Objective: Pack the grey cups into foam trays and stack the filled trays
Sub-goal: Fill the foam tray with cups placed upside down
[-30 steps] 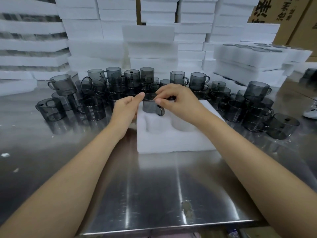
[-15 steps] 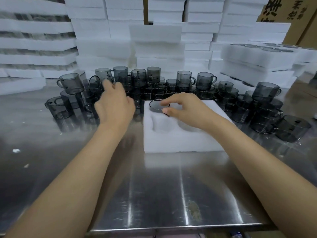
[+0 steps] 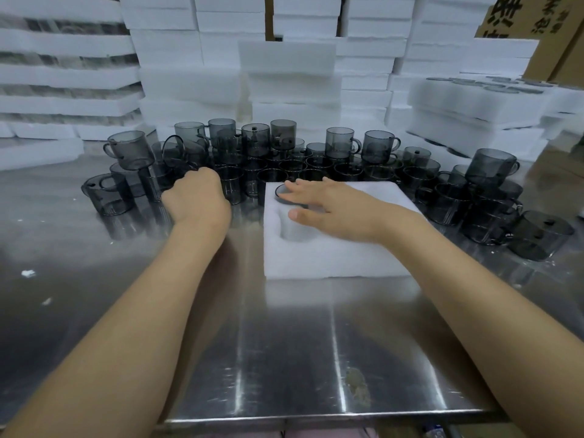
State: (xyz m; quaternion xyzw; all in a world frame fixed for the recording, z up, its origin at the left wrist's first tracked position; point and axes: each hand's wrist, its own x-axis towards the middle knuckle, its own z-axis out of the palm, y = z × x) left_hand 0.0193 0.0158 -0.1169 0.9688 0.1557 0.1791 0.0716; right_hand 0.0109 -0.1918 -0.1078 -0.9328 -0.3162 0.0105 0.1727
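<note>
Broadly, a steel tabletop (image 3: 284, 343) fills the lower view, its surface streaked with reflections. Behind it, stacks of white foam blocks (image 3: 196, 83) rise along the far edge. A lower pile of filled trays (image 3: 474, 102) sits at the right, with dark cup rims showing in its top layer. Brown cardboard boxes (image 3: 537, 36) stand in the upper right corner.

A crowd of grey cups (image 3: 347, 169) spreads in a band across the tabletop between the stacks and the person. Some cups are upright, some stand on others, and a few at the right lie upside down.

A white foam tray (image 3: 331, 257) lies flat just in front of this band, right of centre. One seated cup (image 3: 282, 191) sits sunk in the tray's far left pocket, only its rim showing. The near left pocket (image 3: 295, 230) holds nothing.

The right hand (image 3: 328, 207) lies over the tray, fingers straight and slightly spread, fingertips at the seated cup's rim. The left hand (image 3: 197, 197) reaches among the loose cups left of the tray. Its fingers curl away from the camera, so whether it grips a cup cannot be told.
</note>
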